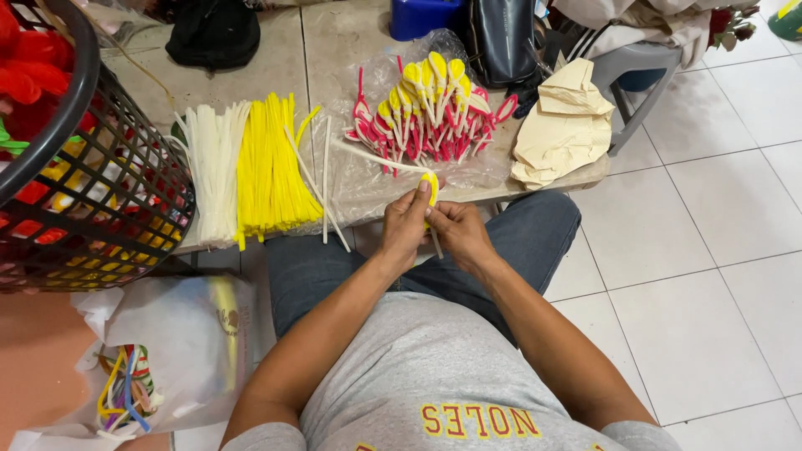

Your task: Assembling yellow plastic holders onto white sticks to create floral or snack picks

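While both hands are meeting over the lap at the near edge of the bench (576,177), the left hand (404,227) is pinching a small yellow loop (431,187) between thumb and fingertips, its grip clamped on the loop's lower end, and the right hand (462,232) is closing its fingers around the white stem (435,242) just below, so both grips are together on the same piece. The step in hand appears to be binding the yellow loop to its stem, with the twist only partly made. Just beyond the grip, a heap of finished pink and yellow loops (430,108) is lying on a clear plastic sheet (351,179); farther to the left of it, bundles of yellow sticks (266,167) and white sticks (213,171) are lying side by side, next to a black basket (125,179). The next move probably calls for steady turning pressure from the right hand while the left is keeping the loop from slipping or flattening.
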